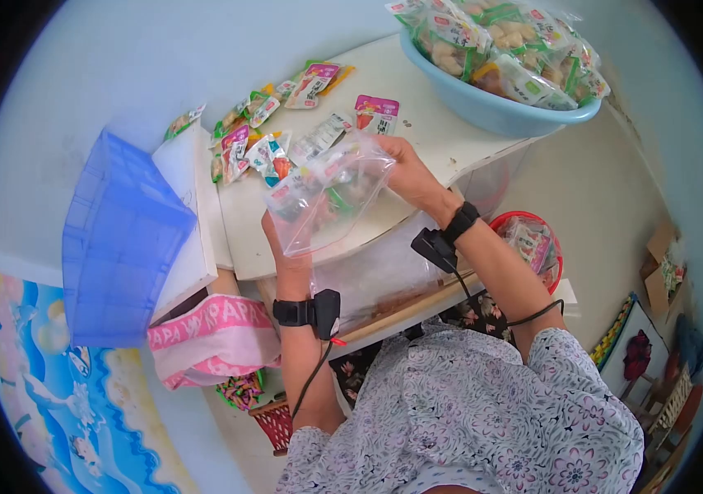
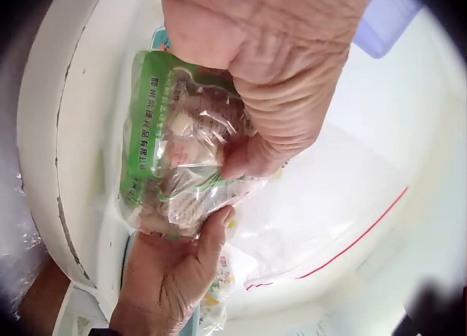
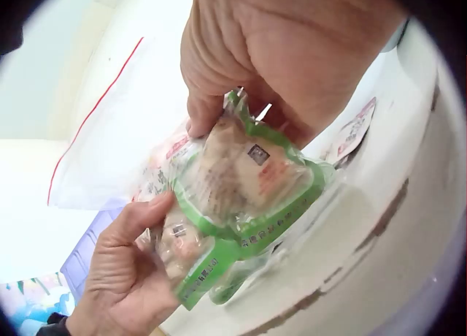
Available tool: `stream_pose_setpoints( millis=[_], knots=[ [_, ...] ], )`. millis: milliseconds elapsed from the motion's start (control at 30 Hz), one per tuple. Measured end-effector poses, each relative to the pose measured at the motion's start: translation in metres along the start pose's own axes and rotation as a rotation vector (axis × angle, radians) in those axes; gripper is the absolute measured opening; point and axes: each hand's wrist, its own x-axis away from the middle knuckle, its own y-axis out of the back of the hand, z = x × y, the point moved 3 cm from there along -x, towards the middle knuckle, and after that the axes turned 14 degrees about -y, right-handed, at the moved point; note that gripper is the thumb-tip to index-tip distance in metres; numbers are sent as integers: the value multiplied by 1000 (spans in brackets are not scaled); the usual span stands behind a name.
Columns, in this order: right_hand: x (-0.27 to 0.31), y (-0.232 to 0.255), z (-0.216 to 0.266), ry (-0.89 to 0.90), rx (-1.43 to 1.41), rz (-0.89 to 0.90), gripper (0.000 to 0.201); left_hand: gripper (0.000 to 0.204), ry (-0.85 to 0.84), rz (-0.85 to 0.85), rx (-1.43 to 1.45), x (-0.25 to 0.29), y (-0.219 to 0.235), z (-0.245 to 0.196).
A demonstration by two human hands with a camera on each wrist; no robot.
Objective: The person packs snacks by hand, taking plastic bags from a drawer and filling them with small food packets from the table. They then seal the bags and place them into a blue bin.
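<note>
Both hands hold a clear plastic bag with green-edged food packets inside, above the white table. My left hand grips its left side; my right hand grips the upper right part. In the left wrist view, the left hand pinches the bag over a green packet, with the right hand below. The right wrist view shows the right hand gripping from above a packet and the left hand at the lower left. A red-lined bag edge spreads to the side.
Small colourful packets lie along the table's back. A light-blue basin of bagged food stands at the back right, a blue plastic bin at the left. A pink towel hangs at the lower left; a red basket stands right.
</note>
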Motion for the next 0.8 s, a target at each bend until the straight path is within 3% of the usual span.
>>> stream_pose_setpoints(
  millis=[67,167,267,367,400,500,600,700,800],
  knots=[
    [-4,3,-2,-7,-16,1,21,48,-41,1,-10,-3,0,6],
    [-8,6,-2,32,68,64,21,43,-95,148,-66,-8,1,-16],
    [-19,10,16,90,166,84,19,35,-42,92,110,-26,-6,-43],
    [-21,3,47,133,183,65,15,29,-340,286,-366,-39,-1,-58],
    [-27,5,53,148,168,86,15,26,-67,175,-381,-37,-15,-85],
    [-35,5,76,209,212,84,16,24,-186,182,-91,-51,-4,-76],
    [-28,-1,104,246,225,76,17,24,-278,104,24,-51,-14,-102],
    [-32,-2,103,251,163,93,16,25,-335,24,-26,-54,-9,-101],
    [-34,-3,92,235,213,72,21,25,-253,22,-92,-55,-7,-95]
  ],
)
